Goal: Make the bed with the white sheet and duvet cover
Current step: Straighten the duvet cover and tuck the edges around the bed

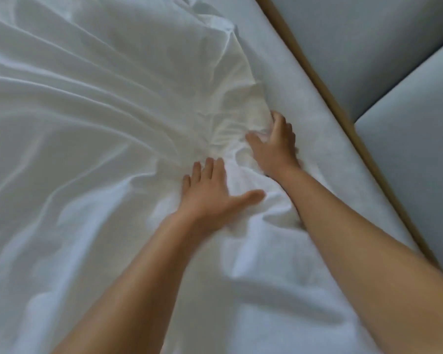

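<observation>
A white sheet [87, 139] lies rumpled over most of the bed, with long folds running toward the middle. Its edge bunches up beside a bare strip of mattress [304, 129] on the right. My left hand [210, 192] lies flat on the sheet, fingers straight and thumb spread. My right hand [274, 146] is just above it, at the bunched edge, with curled fingers gripping the cloth. The picture is slightly blurred.
A thin wooden frame edge [320, 80] runs diagonally along the mattress on the right. Beyond it are grey-blue padded headboard panels [374, 47], split by a seam.
</observation>
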Available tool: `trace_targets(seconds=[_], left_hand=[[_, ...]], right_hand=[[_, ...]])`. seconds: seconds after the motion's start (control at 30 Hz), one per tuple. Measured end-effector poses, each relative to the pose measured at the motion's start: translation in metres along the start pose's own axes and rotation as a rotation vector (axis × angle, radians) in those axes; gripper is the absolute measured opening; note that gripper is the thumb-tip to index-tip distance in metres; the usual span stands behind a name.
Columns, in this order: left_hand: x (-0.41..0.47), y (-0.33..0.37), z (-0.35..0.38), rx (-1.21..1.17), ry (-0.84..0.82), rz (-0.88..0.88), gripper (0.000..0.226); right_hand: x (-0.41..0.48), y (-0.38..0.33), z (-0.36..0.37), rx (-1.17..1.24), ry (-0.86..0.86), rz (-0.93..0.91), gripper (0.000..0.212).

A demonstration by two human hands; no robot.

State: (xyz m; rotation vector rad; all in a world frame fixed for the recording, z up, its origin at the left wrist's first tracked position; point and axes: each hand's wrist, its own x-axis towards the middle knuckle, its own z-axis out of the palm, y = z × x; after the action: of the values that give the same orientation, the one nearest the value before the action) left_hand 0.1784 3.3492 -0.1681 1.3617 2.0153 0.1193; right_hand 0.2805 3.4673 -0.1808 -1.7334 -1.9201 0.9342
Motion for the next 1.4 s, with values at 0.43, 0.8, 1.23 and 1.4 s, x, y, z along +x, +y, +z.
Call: trace_targets(seconds=[0.43, 0.8, 1.23, 1.4], left_hand=[[-0.133, 0.001, 0.072, -0.076, 0.161, -0.465, 0.031], [-0.198, 0.03, 0.059, -0.231, -0.118, -0.378, 0.069], [-0.335, 0.033, 0.16, -0.068, 0.384, 0.039, 0.061], [-0.359, 0.029, 0.192, 0.064, 0.024, 0.011, 0.081]], right_hand=[[-0.201, 0.041, -0.073, -0.042, -0.215, 0.442, 0.08], [-0.213, 0.069, -0.121, 0.085, 0.155, 0.11, 0.034], [-0.381, 0.15, -0.126, 0.102, -0.261, 0.502, 0.081], [-0.408, 0.159, -0.14, -0.028, -0.38, 0.689, 0.074]])
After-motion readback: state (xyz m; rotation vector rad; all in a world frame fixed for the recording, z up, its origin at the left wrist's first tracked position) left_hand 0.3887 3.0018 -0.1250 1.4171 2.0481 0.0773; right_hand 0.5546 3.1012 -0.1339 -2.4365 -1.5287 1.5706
